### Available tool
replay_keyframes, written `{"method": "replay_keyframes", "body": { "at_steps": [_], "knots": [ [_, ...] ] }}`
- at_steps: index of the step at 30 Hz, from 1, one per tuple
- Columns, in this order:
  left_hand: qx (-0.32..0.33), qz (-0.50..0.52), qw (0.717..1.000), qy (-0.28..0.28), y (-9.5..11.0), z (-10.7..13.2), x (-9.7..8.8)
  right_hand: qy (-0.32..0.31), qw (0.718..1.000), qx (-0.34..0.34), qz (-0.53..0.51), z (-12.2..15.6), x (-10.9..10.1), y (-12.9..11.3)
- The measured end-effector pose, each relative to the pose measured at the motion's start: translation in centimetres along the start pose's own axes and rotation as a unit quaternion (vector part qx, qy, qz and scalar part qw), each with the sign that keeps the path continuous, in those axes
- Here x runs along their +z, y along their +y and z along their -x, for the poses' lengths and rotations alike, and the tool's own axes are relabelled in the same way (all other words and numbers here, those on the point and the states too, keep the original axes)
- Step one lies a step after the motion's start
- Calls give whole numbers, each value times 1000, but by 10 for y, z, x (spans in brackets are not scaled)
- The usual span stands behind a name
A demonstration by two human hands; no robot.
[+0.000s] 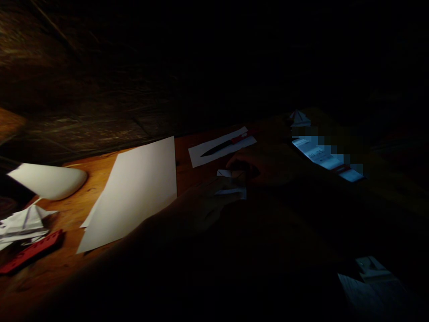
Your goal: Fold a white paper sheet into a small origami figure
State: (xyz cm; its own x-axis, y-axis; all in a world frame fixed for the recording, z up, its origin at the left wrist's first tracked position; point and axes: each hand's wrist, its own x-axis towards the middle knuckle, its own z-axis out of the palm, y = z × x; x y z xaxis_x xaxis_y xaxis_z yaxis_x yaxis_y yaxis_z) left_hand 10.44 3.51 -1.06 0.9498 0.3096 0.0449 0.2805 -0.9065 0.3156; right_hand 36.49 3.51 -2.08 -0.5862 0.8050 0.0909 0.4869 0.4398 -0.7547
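Observation:
In the dim middle of the head view, a small white piece of paper (241,193) with fold creases lies between my hands. My left hand (208,203) reaches in from the lower left, its fingers closed over the paper's left part. My right hand (268,165) comes from the right with curled fingers at the paper's upper right edge. Deep shadow hides much of both hands. Just beyond them, a knife (217,148) with a dark blade and red handle rests on a strip of white paper (197,156).
Large white sheets (144,192) lie on the wooden table (97,174) at left. Near them are a white lamp shade (55,181), folded paper pieces (27,223) and a red perforated strip (33,252). A lit phone screen (321,156) and a paper shape (300,118) are at right.

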Motion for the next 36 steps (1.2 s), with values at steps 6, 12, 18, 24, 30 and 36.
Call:
{"method": "replay_keyframes", "body": {
  "at_steps": [6,12,18,24,30,36],
  "knots": [
    [13,15,1000,7,1,1,2,2,1000,-2,2,0,9,0],
    [16,28,999,21,-1,2,13,54,990,110,66,3,7,-24],
    [-24,5,999,29,14,-1,19,264,927,159,214,40,16,-25],
    [1,-10,1000,29,28,1,19,251,932,254,59,69,42,10],
    [-3,6,999,34,26,2,21,174,943,276,70,34,35,9],
    [3,-23,999,25,26,4,22,209,909,308,185,21,34,-15]
  ]
}}
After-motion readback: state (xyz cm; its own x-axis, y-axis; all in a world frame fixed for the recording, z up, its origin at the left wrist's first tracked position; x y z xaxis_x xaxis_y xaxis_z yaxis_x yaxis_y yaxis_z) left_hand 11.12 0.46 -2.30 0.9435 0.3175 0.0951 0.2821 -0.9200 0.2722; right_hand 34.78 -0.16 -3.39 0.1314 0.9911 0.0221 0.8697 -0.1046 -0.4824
